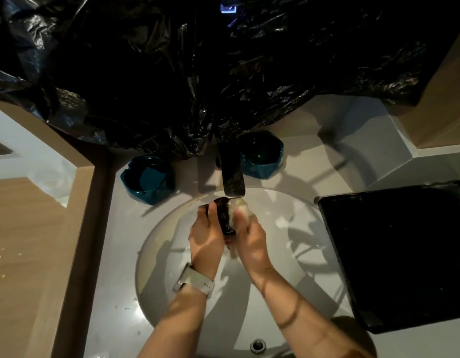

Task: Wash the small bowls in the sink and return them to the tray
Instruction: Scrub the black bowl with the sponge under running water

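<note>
Dim bathroom vanity, pale counter (pixel 156 254) with a round white sink (pixel 288 254) set in it; black plastic sheeting (pixel 197 60) hangs over the back wall.

Left hand (pixel 207 236) grips a small dark bowl (pixel 225 218) held on edge, thumb on the near side, directly under the faucet (pixel 232 177). Right hand (pixel 252 236) is curled around a pale sponge or cloth (pixel 240 205), pressing it against the bowl's right face. Can't tell whether water is running; too dark and blurred.

Two teal bowls sit on the counter behind the sink: one left of the faucet (pixel 148 180), one right (pixel 261 156). Black tray (pixel 394 254) on the counter right of the sink, nothing visible on it.

Judgement: scrub step, first bowl, task early.

To do it well:
- keep the bowl low over the sink so splash stays in
- rotate with the left grip, right hand wipes rim and inside
- wet glaze is probably slippery, so hold firm with the thumb hooked over the rim
- rinse fully before moving to the tray
</note>
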Demonstrator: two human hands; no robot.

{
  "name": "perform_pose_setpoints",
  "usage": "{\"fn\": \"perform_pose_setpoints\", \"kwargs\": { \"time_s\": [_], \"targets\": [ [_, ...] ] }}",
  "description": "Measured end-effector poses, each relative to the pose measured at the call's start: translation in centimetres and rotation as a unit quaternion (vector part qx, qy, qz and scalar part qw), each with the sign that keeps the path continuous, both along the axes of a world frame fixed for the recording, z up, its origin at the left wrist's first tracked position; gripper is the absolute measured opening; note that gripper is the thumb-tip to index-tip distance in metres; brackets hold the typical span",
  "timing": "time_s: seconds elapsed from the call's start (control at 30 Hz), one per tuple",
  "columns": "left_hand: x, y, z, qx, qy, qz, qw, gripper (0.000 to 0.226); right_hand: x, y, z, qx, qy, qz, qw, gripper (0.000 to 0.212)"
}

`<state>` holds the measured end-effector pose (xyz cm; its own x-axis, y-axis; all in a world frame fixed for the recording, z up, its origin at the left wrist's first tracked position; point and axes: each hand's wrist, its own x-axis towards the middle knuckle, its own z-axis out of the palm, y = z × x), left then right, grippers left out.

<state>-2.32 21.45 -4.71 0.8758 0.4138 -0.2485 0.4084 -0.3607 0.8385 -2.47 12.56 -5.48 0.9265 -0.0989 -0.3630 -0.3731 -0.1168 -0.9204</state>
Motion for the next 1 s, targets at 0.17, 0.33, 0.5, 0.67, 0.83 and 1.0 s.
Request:
{"fn": "perform_pose_setpoints", "kwargs": {
  "time_s": [0.17, 0.33, 0.5, 0.67, 0.83, 1.0],
  "targets": [
    [-2.3, -1.0, -0.8, -0.07, 0.027, 0.043, 0.996, 0.033, 0.6, -0.9, -1.2, -0.043, 0.037, 0.046, 0.997, 0.03],
    [-2.1, -0.2, 0.6, -0.005, -0.003, 0.03, 1.0, 0.037, 1.8, -0.5, -0.8, -0.031, 0.032, 0.078, 0.996, 0.024],
    [-1.5, -0.7, 0.0, 0.028, 0.001, 0.031, 0.999, 0.033, 0.2, -0.7, -1.8, -0.086, 0.031, 0.079, 0.993, 0.014],
    [-2.3, -1.2, 0.0, 0.051, 0.017, -0.009, 0.999, 0.032, 1.8, -2.4, -1.2, -0.057, 0.014, 0.085, 0.995, 0.016],
    [-0.8, -0.9, -0.4, -0.016, 0.042, 0.007, 0.999, 0.04, 0.6, -1.2, -2.1, 0.025, 0.063, 0.015, 0.998, 0.039],
    [-1.1, 0.6, -0.9, -0.144, 0.082, -0.098, 0.981, 0.034, 1.6, -2.7, -0.6, 0.014, 0.066, 0.065, 0.996, 0.024]
  ]
}}
